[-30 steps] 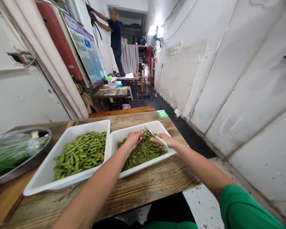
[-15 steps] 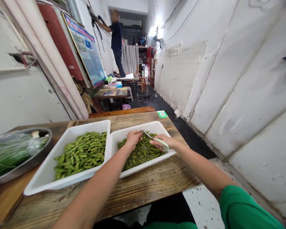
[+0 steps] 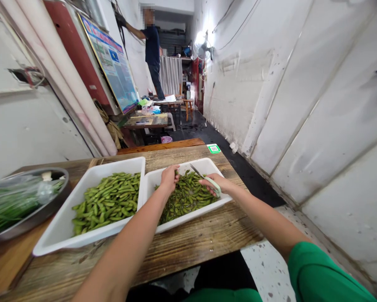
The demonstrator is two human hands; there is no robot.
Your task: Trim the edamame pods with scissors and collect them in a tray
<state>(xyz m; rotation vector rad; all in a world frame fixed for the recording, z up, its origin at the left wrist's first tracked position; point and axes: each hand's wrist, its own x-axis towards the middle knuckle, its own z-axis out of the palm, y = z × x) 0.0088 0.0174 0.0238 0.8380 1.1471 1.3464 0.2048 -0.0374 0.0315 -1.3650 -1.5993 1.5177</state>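
Right now our left hand (image 3: 169, 177) pinches one edamame pod (image 3: 176, 172) between its fingertips, lifted just above the right tray (image 3: 163, 177) at the middle of the frame, while our right hand (image 3: 214, 185) is clenched round the pale green handles of the scissors (image 3: 204, 178), blades slightly parted and pointing toward the pod. To do this well, we judge we should keep the pod steady with its tip exposed, bring the blades square across only the very end, and keep our fingertips clear of the cut. The remaining pods (image 3: 188, 196) lie heaped in that tray; the left tray (image 3: 65, 226), touching it, holds another heap (image 3: 108, 202). Both sit on a worn wooden table (image 3: 188, 243), with a metal basin (image 3: 34, 216) of bagged greens at the lower left. Beyond runs a narrow passage with white walls, a poster board (image 3: 111, 63) at the upper left, a wall fan (image 3: 202, 44), and another person (image 3: 152, 46) reaching up at cables in the far distance
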